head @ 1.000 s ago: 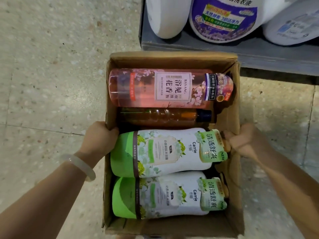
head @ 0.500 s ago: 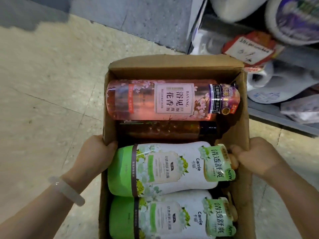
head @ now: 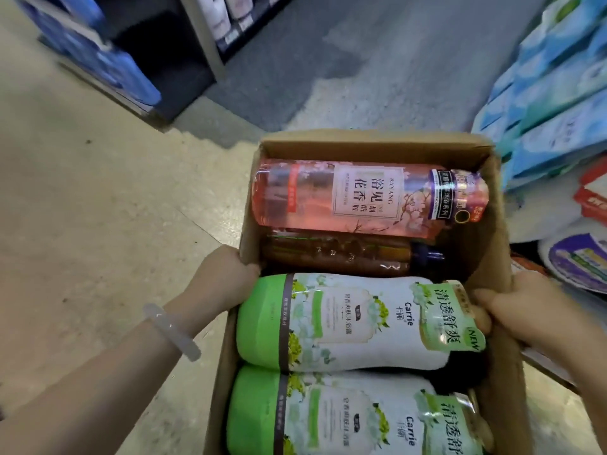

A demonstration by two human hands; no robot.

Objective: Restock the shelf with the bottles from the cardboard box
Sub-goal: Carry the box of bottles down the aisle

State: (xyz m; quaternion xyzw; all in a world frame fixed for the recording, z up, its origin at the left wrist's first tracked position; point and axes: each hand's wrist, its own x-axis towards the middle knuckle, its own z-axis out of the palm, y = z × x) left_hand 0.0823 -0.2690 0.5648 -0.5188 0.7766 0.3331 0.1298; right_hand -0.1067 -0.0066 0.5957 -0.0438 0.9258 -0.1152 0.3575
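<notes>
I carry an open cardboard box (head: 371, 142) in front of me. Inside lie a pink bottle (head: 361, 198) at the far end, a dark brown bottle (head: 345, 254) under it, and two green-and-white bottles, one in the middle (head: 345, 320) and one nearest me (head: 345, 418). My left hand (head: 223, 277) grips the box's left wall, thumb over the rim. My right hand (head: 519, 310) grips the right wall, fingers curled inside by the middle bottle's cap.
A shelf on the right holds blue packs (head: 558, 93) and a white detergent jug with a purple label (head: 578, 261). A dark shelf unit (head: 157, 54) with blue packs stands at the far left. Beige floor (head: 82, 208) stretches to the left and ahead.
The view has swung up and along the aisle. The box has risen away from the low shelf. Both hands keep the same grip on its walls.
</notes>
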